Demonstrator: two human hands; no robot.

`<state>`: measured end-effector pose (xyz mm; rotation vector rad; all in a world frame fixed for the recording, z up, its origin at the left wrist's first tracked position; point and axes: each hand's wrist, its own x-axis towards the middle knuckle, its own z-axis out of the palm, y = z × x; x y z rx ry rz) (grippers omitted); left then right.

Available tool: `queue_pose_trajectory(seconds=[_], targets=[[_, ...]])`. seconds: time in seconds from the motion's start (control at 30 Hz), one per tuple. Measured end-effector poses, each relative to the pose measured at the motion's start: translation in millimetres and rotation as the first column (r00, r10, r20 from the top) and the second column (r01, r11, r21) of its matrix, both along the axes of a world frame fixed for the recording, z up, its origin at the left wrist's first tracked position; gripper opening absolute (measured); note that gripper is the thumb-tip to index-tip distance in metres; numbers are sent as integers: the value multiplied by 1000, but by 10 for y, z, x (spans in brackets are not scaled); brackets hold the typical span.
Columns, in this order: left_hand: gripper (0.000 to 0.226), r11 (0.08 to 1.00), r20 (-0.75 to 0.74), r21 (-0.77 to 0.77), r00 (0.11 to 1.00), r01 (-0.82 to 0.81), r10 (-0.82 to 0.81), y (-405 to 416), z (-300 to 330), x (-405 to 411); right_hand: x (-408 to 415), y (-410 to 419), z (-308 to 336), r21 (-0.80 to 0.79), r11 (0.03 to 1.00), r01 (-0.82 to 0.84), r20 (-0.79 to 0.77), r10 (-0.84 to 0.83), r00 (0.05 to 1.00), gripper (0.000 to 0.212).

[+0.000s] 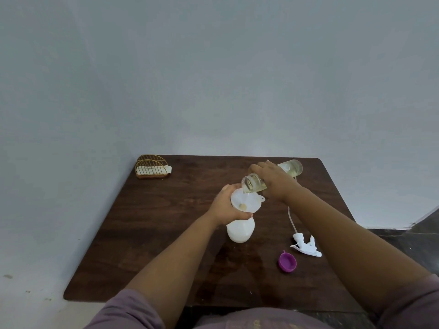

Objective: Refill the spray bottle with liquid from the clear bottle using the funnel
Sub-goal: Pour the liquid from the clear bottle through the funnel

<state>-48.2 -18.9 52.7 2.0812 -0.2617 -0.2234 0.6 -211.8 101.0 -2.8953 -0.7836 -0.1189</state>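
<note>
a: what's in the containers?
b: the clear bottle (273, 176) holds pale yellow liquid. it lies tipped almost flat, mouth down over the funnel (245, 201), its base raised toward the far edge of the table (147, 233). the right hand (275, 184) is wrapped round its middle.
a: and the funnel?
b: white, seated in the neck of the spray bottle (240, 230), with a small yellowish pool at the bottom of the cone. the spray bottle is white and cloudy, upright near the middle of the table; i cannot tell its fill level. the left hand (225, 208) grasps it round the neck, just under the funnel rim.
a: anything else around?
b: the spray head (305, 246) with its tube lies to the right, partly behind the right forearm. a purple cap (288, 261) lies open side up just beside it. a gold wire rack (153, 167) with white napkins stands at the far left corner, well apart.
</note>
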Motion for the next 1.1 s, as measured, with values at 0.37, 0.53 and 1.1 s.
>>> queue_pose_trajectory(seconds=[0.37,0.53,1.1], targets=[[85,1000,-2,27,1000,1,-1,-9,11,-9,-36,-14,50,3,1000,19,16,-19,1000,49],[83,999,-5,34,1000,-5,6,-10,11,-5,-60,-26,87,12,1000,19,20,-19,1000,47],[87,999,-17,39,1000,-16,17,-24,15,-25,-99,-34,197,53,999,10,65,-13,998,41]])
